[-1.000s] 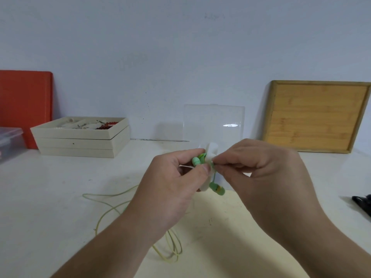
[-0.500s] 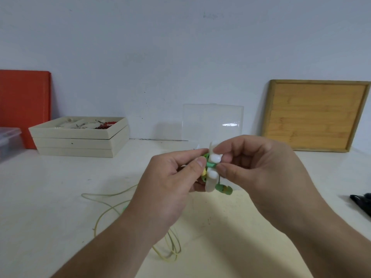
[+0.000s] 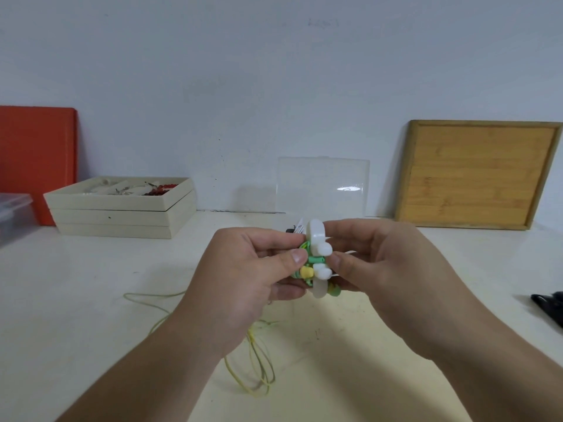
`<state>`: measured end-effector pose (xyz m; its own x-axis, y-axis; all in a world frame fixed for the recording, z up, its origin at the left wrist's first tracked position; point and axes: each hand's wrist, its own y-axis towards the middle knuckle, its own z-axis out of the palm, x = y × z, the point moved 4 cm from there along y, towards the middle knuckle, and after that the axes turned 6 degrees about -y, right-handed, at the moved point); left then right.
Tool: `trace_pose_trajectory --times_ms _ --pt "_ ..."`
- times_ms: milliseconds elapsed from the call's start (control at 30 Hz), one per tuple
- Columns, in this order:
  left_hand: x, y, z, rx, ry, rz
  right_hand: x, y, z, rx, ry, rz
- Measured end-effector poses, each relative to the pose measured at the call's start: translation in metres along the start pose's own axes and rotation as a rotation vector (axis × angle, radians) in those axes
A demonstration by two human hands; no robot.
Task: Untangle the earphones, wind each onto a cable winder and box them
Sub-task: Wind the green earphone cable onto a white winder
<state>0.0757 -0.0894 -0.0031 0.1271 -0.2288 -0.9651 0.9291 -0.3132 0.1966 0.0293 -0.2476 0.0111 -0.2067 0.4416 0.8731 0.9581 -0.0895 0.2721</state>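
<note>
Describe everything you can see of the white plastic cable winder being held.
The white, slightly translucent plastic cable winder is held roughly upright above the table, showing rounded lobes. The left hand and right hand pinch it from either side. Green earphone cord and a yellowish earbud bunch against its left side; a green bud shows near its lower end.

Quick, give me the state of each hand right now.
Left hand: closed, pinching the green earphones against the white cable winder.
Right hand: closed, holding the white cable winder.
</note>
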Motion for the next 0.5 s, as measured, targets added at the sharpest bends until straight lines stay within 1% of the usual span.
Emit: trace_pose_trajectory --times_ms 100,167,333,500 --pt "0.002 0.0007 -0.0003 0.006 0.02 -0.032 0.0001 -0.0006 0.0013 0.034 0.008 0.005" --pt "0.0023 0.0009 0.0003 0.01 0.069 -0.028 -0.001 -0.0008 0.0015 0.027 -0.007 0.02" --pt "0.0037 0.0011 0.0012 -0.016 0.173 -0.015 -0.0015 0.0001 0.0012 -0.002 -0.121 0.016" --pt "0.0026 -0.0005 0.0041 -0.054 0.313 0.052 0.0 -0.001 0.0047 0.006 -0.269 -0.003"
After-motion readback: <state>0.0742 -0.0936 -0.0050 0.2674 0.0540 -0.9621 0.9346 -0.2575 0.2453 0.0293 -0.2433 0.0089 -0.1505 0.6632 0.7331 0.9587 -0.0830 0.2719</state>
